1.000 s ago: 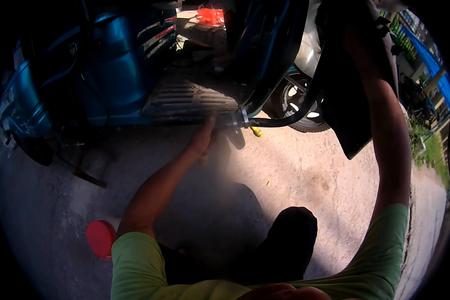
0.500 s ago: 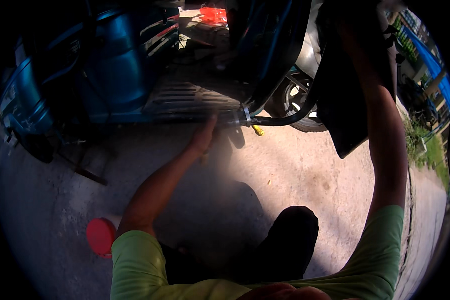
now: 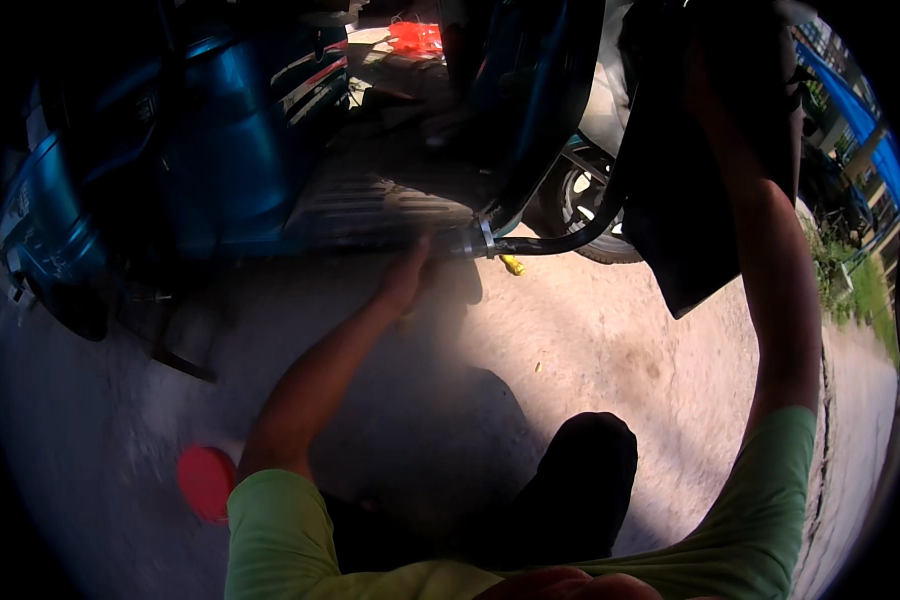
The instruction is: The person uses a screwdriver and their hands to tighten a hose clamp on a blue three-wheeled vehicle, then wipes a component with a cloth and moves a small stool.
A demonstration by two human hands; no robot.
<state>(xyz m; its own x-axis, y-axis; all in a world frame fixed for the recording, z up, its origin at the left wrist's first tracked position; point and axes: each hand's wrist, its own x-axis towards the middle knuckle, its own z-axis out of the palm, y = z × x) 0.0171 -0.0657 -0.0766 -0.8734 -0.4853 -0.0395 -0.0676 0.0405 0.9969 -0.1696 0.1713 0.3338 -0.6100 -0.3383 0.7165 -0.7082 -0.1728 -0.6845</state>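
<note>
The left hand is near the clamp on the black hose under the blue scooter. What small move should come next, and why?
Probably slide the left hand a little right to grip the metal clamp. The fingers reach the footboard edge, just short of where the black hose joins; the right hand is hidden behind the dark panel.

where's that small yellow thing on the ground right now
In the head view, the small yellow object lies on the sandy ground just right of the left hand, below the black hose by the scooter's wheel.

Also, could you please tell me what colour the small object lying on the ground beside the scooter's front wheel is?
The small object is yellow, seen in the head view.
</note>
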